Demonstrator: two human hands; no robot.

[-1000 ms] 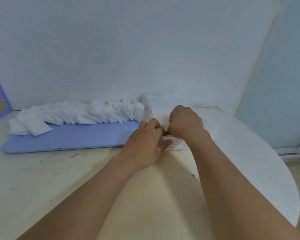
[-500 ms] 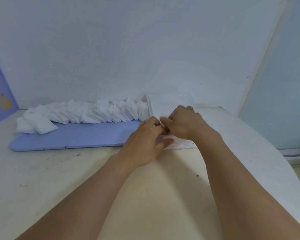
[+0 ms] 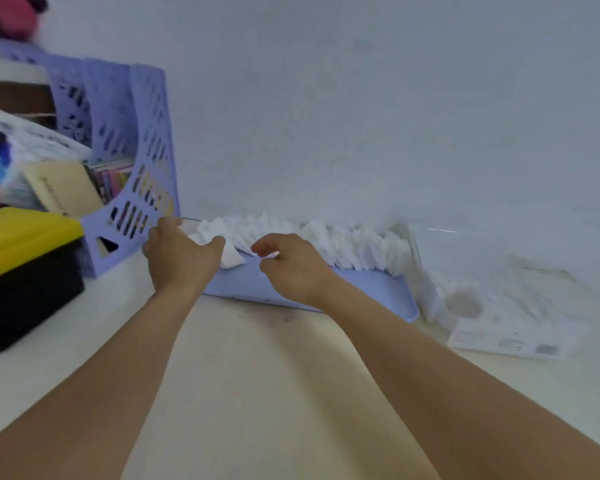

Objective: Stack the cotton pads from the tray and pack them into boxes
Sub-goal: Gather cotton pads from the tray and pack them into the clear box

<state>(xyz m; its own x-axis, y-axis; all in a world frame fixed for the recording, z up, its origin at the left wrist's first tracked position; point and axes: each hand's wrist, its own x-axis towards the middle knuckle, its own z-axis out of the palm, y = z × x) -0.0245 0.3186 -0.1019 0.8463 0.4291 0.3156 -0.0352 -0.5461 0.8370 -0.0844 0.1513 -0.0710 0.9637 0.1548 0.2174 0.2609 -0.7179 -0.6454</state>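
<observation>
Both hands have left the box (image 3: 510,327) for the tray (image 3: 291,289): left hand (image 3: 181,258) spread over the cotton pads (image 3: 326,244), right hand (image 3: 288,265) loosely curled, empty. Soft, featherlight pads; pinch several by their edges

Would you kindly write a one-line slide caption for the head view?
Both hands, left hand and right hand, reach the cotton pads on the lilac tray.

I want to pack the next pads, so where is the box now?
In the head view the box lies on the table at the right, just past the right end of the blue tray and away from both hands.
</observation>
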